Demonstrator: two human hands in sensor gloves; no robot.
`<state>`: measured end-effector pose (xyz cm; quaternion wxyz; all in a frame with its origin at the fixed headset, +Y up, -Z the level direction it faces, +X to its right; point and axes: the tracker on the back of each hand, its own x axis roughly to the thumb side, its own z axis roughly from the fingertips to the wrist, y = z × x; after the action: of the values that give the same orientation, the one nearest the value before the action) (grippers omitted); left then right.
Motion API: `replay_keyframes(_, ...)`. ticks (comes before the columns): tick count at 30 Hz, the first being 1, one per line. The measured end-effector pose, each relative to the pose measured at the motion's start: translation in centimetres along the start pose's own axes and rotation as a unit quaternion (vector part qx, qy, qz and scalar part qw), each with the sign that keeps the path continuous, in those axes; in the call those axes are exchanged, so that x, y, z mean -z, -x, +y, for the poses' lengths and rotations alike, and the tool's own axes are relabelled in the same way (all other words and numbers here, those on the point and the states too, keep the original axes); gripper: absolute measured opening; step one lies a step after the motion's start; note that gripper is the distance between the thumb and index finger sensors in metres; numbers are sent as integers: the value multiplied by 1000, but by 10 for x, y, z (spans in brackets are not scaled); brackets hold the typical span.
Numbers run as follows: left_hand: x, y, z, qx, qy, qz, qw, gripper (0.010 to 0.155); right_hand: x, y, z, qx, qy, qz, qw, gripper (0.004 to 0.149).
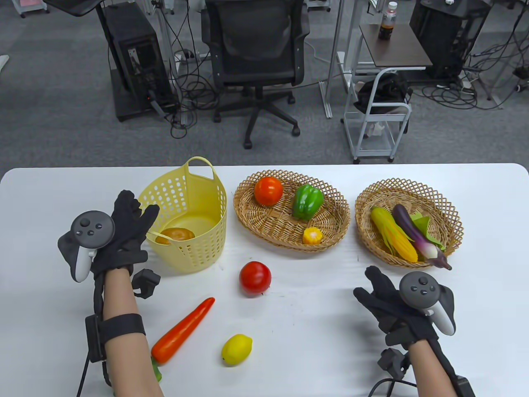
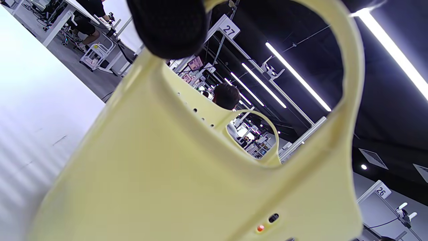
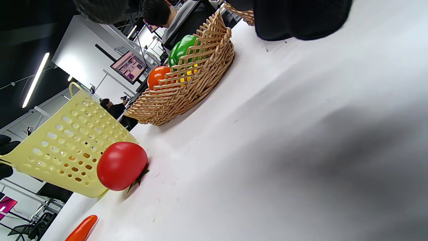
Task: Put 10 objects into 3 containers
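My left hand (image 1: 138, 206) is at the left rim of the yellow plastic basket (image 1: 194, 231); thumb and fingers hold its near handle, which fills the left wrist view (image 2: 167, 167) under one fingertip (image 2: 167, 26). A brown bun (image 1: 175, 235) lies inside. My right hand (image 1: 372, 285) is open and empty above the table, in front of the right wicker basket (image 1: 363, 198). A red tomato (image 1: 255, 278), a carrot (image 1: 184, 331) and a lemon (image 1: 236, 349) lie loose on the table. The tomato (image 3: 122, 165) also shows in the right wrist view, beside the yellow basket (image 3: 67, 144).
The middle wicker basket (image 1: 248, 215) holds a tomato (image 1: 268, 191), a green pepper (image 1: 307, 201) and a small yellow piece (image 1: 312, 235). The right wicker basket holds a corn cob (image 1: 392, 233) and an eggplant (image 1: 417, 233). An office chair and carts stand beyond the table's far edge.
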<state>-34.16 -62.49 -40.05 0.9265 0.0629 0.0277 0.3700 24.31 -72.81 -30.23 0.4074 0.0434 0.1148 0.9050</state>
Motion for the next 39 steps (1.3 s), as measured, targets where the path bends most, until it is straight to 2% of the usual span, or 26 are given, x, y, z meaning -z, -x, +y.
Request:
replay_keyframes(5,-5,0,3,-8,-12,-13,1000,91,0,0,0,-2,-2,0,1000,81)
replay_keyframes(11,-26,6,24,-8,-86,-36,996,82,0,0,0,0,0,-3,1000,81)
replay_keyframes(13,-33,9,30,3,-82,-29,996,84,0,0,0,-1,0,-5,1000,81)
replay_keyframes(17,-49,17,36,120,31,23,992,90,0,0,1,-1,-2,-9,1000,81)
replay_keyframes(21,-63,27,29,153,117,57,980,91,0,0,2,-1,-1,-11,1000,81)
replay_keyframes(24,-73,32,13,184,215,84,956,92,-1,0,4,-2,-7,-10,1000,82)
replay_keyframes(25,-76,33,9,194,232,88,949,93,-1,0,4,-2,-8,-10,1000,82)
replay_keyframes(27,-83,34,-6,232,306,109,917,95,-1,0,5,-4,-11,-11,1000,82)
replay_keyframes(32,-98,35,-31,229,367,91,897,98,-1,0,5,-2,-10,-12,1000,82)
replay_keyframes(39,-108,31,-61,231,413,67,878,99,-2,1,3,6,-9,-12,1000,81)
